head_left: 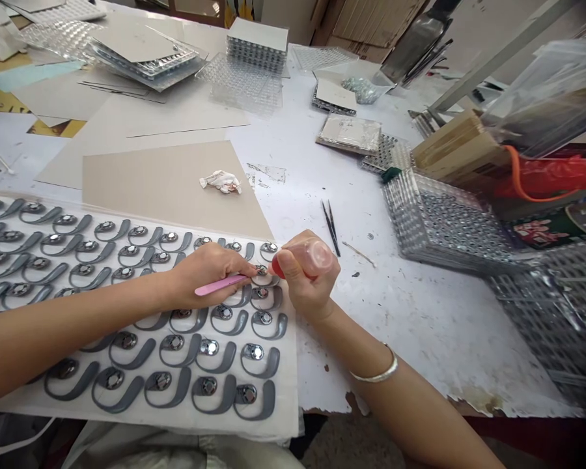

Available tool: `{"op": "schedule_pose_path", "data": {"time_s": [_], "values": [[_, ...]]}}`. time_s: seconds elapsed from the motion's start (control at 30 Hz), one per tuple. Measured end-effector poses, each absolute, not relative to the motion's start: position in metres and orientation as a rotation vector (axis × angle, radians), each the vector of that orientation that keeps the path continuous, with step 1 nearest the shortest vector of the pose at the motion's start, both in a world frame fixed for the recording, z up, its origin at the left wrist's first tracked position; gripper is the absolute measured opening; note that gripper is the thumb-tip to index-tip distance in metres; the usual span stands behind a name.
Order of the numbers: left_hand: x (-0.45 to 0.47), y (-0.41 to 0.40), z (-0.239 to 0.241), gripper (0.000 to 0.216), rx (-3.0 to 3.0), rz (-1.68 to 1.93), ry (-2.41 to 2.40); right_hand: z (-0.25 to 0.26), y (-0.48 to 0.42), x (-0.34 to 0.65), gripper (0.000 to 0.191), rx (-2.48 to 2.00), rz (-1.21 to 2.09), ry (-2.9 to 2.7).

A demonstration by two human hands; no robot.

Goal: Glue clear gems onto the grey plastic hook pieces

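My left hand [208, 268] is closed on a slim pink tool [219, 285] with a flat end, perhaps tweezers. Its fingertips reach a grey hook-shaped piece with a round stone setting [261, 271]. In my right fist [307, 290] is a clear squeeze bottle [318, 255], tipped over with its red end toward that same piece. The bottle's tip is hidden, so contact with the piece cannot be made out. Several rows of similar grey pieces [256, 397], most with a faceted stone, lie on a white sheet [288, 417] beneath my hands.
Black tweezers [331, 227] and a cotton swab [360, 254] lie right of my hands. Beyond the sheet are a beige board [166, 185] and a crumpled tissue [221, 182]. Stacked clear trays of stones [449, 228] line the right side; more packs [256, 49] stand farther back.
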State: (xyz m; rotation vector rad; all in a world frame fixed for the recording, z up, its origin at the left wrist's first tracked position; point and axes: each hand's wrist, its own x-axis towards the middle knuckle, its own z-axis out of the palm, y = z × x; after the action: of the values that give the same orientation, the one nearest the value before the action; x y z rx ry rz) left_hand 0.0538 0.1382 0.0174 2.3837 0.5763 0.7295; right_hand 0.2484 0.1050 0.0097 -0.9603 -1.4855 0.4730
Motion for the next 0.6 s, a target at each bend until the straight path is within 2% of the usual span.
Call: {"op": "schedule_pose_path", "data": {"time_s": [0.6], "values": [[0.0531, 0.1366, 0.0139, 0.014, 2.402, 0.807, 0.531, 0.0189, 0.1094, 0.2538, 0.032, -0.997, 0.418, -1.518]]}}
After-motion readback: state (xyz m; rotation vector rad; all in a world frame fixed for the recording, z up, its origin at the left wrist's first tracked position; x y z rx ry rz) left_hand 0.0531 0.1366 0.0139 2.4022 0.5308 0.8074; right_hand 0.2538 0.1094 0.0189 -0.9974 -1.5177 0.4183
